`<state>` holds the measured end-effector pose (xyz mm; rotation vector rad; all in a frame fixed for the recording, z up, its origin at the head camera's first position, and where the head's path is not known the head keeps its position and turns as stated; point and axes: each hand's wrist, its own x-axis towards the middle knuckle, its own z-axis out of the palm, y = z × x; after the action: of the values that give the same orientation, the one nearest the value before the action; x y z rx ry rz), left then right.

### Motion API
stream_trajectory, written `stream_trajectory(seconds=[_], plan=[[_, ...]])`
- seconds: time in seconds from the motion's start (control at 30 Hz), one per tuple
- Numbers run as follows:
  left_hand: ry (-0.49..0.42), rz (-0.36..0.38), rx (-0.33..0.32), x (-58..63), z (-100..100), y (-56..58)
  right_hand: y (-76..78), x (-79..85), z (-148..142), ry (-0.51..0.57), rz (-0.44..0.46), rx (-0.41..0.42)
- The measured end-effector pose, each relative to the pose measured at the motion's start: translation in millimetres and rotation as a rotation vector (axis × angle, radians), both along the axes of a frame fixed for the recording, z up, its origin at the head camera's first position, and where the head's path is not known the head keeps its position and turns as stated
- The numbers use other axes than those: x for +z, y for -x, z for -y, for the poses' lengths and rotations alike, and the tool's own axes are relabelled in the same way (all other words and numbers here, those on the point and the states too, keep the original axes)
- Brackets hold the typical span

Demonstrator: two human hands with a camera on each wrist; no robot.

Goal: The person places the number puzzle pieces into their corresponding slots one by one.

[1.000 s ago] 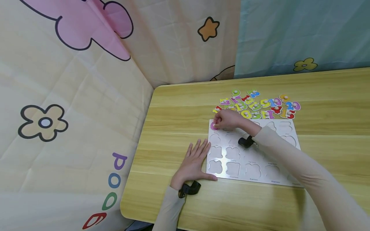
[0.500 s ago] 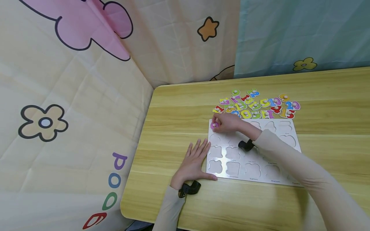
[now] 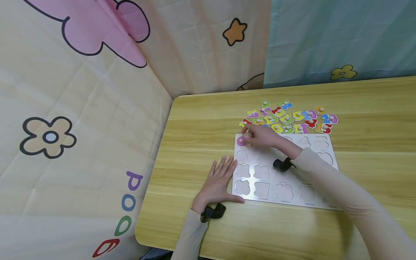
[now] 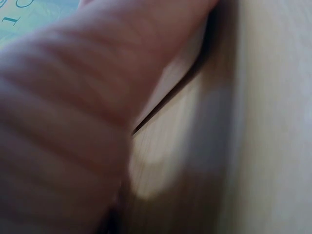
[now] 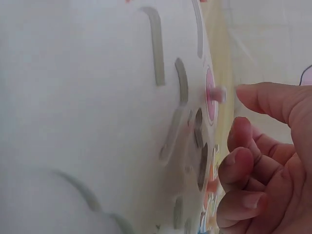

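A round pink puzzle piece [image 3: 241, 141] with a small knob [image 5: 219, 94] sits in the top-left recess of the white puzzle board [image 3: 269, 196]. My right hand [image 3: 264, 137] hovers just right of it. In the right wrist view its thumb [image 5: 270, 100] and curled fingertips stand apart from the knob, holding nothing. My left hand [image 3: 216, 184] lies with fingers spread at the board's left edge, its thumb over the lower-left corner. The left wrist view shows mostly part of that hand [image 4: 73, 112], blurred, against the wood.
Several colourful number pieces [image 3: 297, 116] with knobs lie loosely beyond the board's far edge. Other board recesses [image 3: 261, 172] show no pieces; my right forearm covers some. The wooden table [image 3: 182, 144] meets hanging printed curtains [image 3: 208, 47] at its back and left.
My right fingers have let go of the pink piece's knob and drawn slightly to the right. The piece stays in its recess. My left hand has not moved.
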<state>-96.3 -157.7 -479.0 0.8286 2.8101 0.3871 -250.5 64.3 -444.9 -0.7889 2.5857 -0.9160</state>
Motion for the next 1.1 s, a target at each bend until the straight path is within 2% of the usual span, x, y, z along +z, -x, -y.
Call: stream_trajectory(seconds=[0.23, 0.37, 0.5, 0.63, 0.8, 0.93, 1.1], plan=[[0.018, -0.008, -0.004, -0.6, -2, 0.7, 18.7, 4.5, -18, 0.080, 0.015, -0.111], [0.029, -0.005, -0.004, -1.0, -3, 1.4, 24.4, 10.3, -32, 0.097, 0.021, -0.175], [0.033, -0.004, 0.004, 0.9, -1, 0.7, 26.7, 14.5, -45, 0.091, -0.016, -0.237], [0.032, -0.010, 0.012, 1.7, 2, -1.0, 25.5, 14.7, -50, 0.044, -0.046, -0.232], [0.019, -0.002, 0.015, 1.3, 3, -1.0, 22.6, 11.5, -39, -0.058, -0.043, -0.209], [0.016, -0.003, 0.006, 2.3, 1, 0.0, 21.5, 7.6, -26, -0.170, -0.054, -0.237], [0.028, -0.002, 0.004, 2.1, 0, 0.2, 22.0, 3.0, -13, -0.259, -0.092, -0.279]])
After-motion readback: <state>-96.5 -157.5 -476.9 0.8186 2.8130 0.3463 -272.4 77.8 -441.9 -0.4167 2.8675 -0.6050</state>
